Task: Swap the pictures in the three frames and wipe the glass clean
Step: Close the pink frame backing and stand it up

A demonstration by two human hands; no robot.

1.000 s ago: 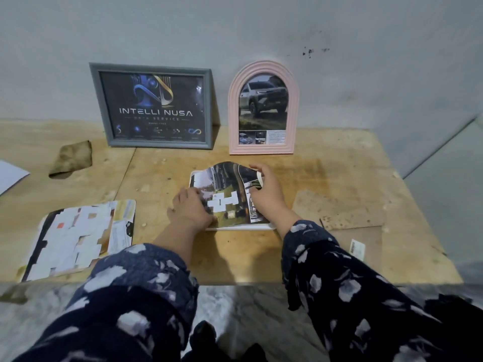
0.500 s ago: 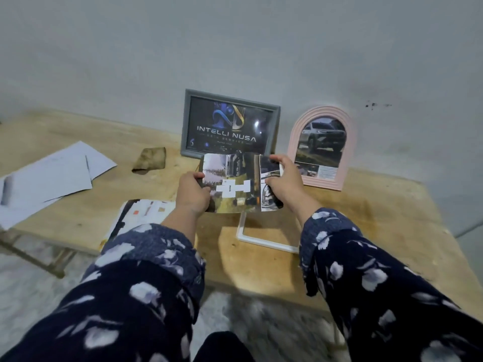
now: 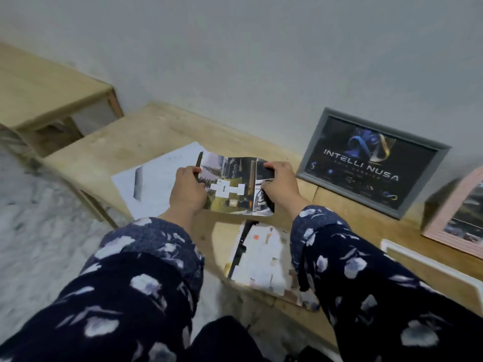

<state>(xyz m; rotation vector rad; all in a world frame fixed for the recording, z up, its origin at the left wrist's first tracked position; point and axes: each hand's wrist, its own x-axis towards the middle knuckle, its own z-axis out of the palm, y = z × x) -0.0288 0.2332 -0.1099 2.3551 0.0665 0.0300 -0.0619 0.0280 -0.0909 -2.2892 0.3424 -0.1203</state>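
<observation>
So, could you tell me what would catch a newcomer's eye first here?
Probably the creased glossy printed picture held up mid-frame over the wooden table, pinched at its edges by the left hand and right hand. Next, the grey rectangular frame with the dark poster, leaning against the wall at right.

Grey frame (image 3: 441, 150), pink frame (image 3: 444, 226), navy floral sleeves (image 3: 366, 270), seemingly white frame (image 3: 428, 262)

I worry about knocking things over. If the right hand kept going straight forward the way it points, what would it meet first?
Probably the grey frame leaning on the wall, just beyond the right hand holding the picture; depth is unclear.
</observation>
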